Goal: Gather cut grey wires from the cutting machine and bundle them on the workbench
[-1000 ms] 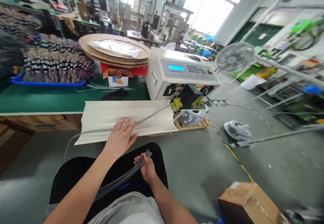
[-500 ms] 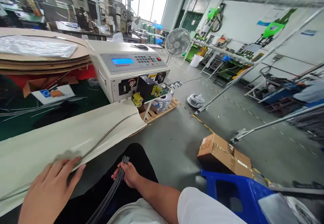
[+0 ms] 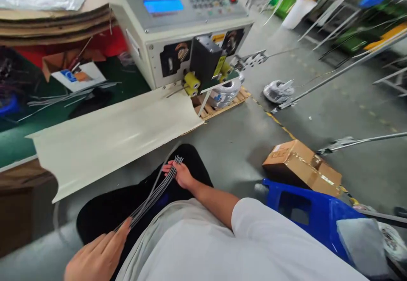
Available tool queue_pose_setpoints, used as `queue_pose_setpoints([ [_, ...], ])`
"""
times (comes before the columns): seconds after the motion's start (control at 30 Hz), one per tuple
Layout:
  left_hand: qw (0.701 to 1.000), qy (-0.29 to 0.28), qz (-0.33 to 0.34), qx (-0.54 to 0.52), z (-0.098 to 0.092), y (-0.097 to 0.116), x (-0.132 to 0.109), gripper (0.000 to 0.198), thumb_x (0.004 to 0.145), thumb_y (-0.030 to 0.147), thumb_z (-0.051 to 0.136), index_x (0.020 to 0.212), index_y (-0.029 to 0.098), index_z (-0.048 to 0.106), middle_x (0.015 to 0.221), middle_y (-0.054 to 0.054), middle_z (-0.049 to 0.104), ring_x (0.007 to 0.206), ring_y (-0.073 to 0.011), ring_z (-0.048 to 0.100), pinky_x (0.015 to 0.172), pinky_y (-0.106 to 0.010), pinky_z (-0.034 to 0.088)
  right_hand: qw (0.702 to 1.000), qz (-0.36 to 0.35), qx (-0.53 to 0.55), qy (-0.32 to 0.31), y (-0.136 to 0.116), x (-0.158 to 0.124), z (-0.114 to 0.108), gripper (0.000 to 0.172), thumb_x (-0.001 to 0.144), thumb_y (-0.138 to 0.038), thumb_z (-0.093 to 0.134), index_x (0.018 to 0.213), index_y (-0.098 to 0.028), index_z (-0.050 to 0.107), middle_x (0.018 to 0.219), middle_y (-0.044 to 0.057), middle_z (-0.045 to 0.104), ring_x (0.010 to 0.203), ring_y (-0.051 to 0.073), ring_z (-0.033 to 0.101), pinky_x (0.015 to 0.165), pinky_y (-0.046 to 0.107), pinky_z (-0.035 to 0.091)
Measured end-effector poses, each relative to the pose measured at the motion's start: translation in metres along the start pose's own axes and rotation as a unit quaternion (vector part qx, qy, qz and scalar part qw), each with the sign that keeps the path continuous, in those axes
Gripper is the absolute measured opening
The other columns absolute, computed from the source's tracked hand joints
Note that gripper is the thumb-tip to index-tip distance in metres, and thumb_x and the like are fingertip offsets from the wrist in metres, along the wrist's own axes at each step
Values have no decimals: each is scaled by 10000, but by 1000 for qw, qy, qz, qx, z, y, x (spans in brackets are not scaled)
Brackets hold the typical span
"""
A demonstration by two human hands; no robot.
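My right hand (image 3: 182,175) is closed around a bundle of thin grey cables (image 3: 154,196) above my lap, their upper ends sticking out past the fingers. At the lower left, my left hand (image 3: 101,247) has its fingers pressed together on a grey cable at the bundle's lower part. That single cable (image 3: 159,175) runs beside the bundle, its far end curving up past my right hand. Part of it is blurred, and my left fingers hide the grip. Ahead, a cream sheet trough (image 3: 121,141) slopes below a wire-cutting machine (image 3: 152,35), where a short cable stub (image 3: 176,91) pokes out by the yellow rollers.
Cardboard discs (image 3: 57,24) are stacked on the green table at the left, near a small open box (image 3: 79,69). Cable coils (image 3: 225,92) rest on a pallet behind the machine. On the right are a taped carton (image 3: 302,166) and a blue plastic stool (image 3: 305,213).
My left hand has taken the single cable off the trough and brought it down to the bundle on my lap. The view has tilted downward. My right hand still grips the bundle.
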State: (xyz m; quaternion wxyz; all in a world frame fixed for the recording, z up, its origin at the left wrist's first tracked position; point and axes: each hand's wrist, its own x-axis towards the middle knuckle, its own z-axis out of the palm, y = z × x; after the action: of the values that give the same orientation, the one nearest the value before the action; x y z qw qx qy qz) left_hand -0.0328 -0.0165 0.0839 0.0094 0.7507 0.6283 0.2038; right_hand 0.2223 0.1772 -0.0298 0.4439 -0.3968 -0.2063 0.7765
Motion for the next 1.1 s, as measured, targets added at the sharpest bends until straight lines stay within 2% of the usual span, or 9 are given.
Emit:
queue_pose_setpoints([
  [0.07,998,-51,-40,28,3,17,-15,624,927,319,482,1416,655,287,668,110,708,576,-201,684,464,-329,474,1000,6,2,-11,0,0,0,276,927,-410,601,1040,-159,621,984,107,766,935,242,737,790,390,575],
  [0.13,991,-93,-84,37,9,25,-30,518,951,324,459,1381,609,423,710,95,734,566,-197,680,422,-299,424,1000,5,6,-17,1,0,-1,273,935,-394,590,1065,-157,627,1014,117,765,960,250,736,806,398,580],
  [0.23,978,-143,-145,53,16,29,-45,337,969,363,443,1212,450,660,719,48,748,552,-185,671,406,-254,357,1000,1,10,-16,1,-3,-1,263,939,-366,583,1087,-155,631,1037,127,762,986,262,733,824,412,582],
  [0.33,968,-158,-184,61,18,31,-47,325,978,358,446,1188,347,695,782,7,770,606,-158,686,450,-222,357,1000,4,4,-14,2,-3,-2,249,937,-359,584,1078,-161,637,1036,127,765,992,261,730,822,412,586],
  [0.43,972,-140,-181,61,22,34,-40,321,981,344,461,1204,324,691,826,-4,778,652,-152,696,489,-219,369,1000,6,-9,-26,2,-1,-2,242,942,-356,573,1084,-173,642,1046,113,767,1009,244,724,840,398,585],
  [0.73,988,-5,-149,-39,38,35,-34,282,976,278,506,1183,267,698,990,-9,782,803,-149,726,673,-230,513,999,30,-7,-22,1,3,-2,233,957,-316,553,1101,-156,643,1051,126,763,975,241,735,815,380,583],
  [0.93,987,28,-128,-96,46,32,-36,293,968,239,516,1211,245,679,999,-18,779,809,-145,723,710,-241,538,998,50,-15,-17,-1,4,0,222,971,-274,518,1092,-141,648,1026,134,763,940,231,741,804,370,577],
  [1.1,982,34,-144,-113,54,32,-34,298,976,264,506,1216,237,680,1043,-33,772,857,-156,724,746,-254,543,998,61,-15,-12,-2,5,1,189,951,-283,556,1037,-145,655,914,92,756,875,222,735,769,355,580],
])
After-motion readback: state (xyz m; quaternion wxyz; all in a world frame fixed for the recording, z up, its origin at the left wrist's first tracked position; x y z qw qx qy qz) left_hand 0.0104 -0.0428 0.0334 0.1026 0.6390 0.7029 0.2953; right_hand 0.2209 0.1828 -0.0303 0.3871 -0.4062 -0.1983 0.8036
